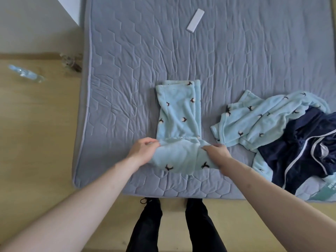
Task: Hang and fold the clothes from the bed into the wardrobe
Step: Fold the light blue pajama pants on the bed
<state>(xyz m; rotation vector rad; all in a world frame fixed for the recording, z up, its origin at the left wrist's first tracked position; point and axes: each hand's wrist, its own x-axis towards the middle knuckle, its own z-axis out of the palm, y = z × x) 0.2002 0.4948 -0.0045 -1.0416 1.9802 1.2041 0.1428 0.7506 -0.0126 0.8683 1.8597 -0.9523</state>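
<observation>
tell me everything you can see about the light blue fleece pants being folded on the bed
The light blue pants look like soft fleece, printed with small dark-and-white sprigs. They lie flat on the grey quilted mattress, legs stacked and pointing away, hems at the far end. The near waist end is lifted and folded over, gripped by the left hand and right hand at either side. They lie apart from the clothes pile to the right.

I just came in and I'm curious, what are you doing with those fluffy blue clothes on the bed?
A person is folding light blue fleece pyjama trousers on the grey quilted mattress. The left hand and right hand grip the near end, lifting it over. A matching fleece top and dark navy garment wait in a heap.
</observation>
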